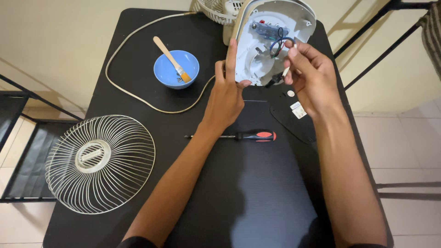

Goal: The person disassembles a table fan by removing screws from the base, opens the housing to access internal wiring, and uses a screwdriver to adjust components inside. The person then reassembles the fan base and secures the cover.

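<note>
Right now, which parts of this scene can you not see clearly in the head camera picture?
- Fan housing: the wiring inside is too small to trace.
- Small white part at the right hand: fingers cover most of it.
- Left hand: its palm faces away, so the grip behind the housing is hidden.
- Second grille: cut off by the top edge.
- Blue bowl: contents under the brush unclear.

- Both forearms are bare from the wrist up to near the elbow.
- The left hand [226, 98] and the right hand [312, 76] wear no gloves, rings or watch.
- Dark sleeve edges show at the bottom of the frame.
</note>
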